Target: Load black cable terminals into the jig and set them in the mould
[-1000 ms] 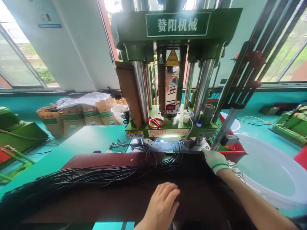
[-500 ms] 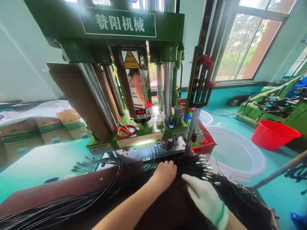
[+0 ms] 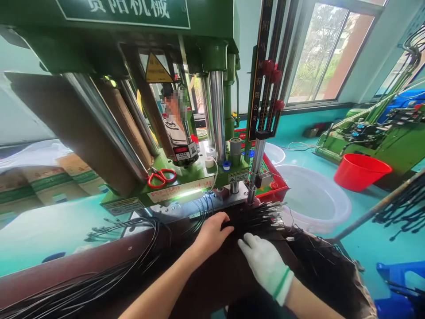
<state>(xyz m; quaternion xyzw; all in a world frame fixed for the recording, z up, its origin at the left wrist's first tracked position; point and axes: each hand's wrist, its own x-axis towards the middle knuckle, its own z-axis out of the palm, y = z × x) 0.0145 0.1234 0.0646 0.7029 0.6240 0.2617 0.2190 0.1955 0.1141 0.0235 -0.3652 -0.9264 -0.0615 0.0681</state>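
My bare left hand point(image 3: 210, 234) rests on a thick bundle of black cables point(image 3: 262, 212) with metal tips, fingers curled over the strands near the base of the green press machine point(image 3: 186, 177). My right hand point(image 3: 264, 261), in a white glove with a green cuff band, lies on the same bundle just to the right, fingers bent down onto the wires. More black cables point(image 3: 99, 283) trail left across the dark red bench point(image 3: 66, 266).
Red scissors point(image 3: 161, 177) lie on the machine's green platen. A large white basin point(image 3: 315, 199) and a red bucket point(image 3: 360, 170) stand on the right. Paper sacks point(image 3: 33, 181) sit at the left. A person is visible behind the machine's columns.
My view has swung right and closer to the machine. My left hand reached forward onto the cable bundle, and my gloved right hand came back from the machine's post to the cables.
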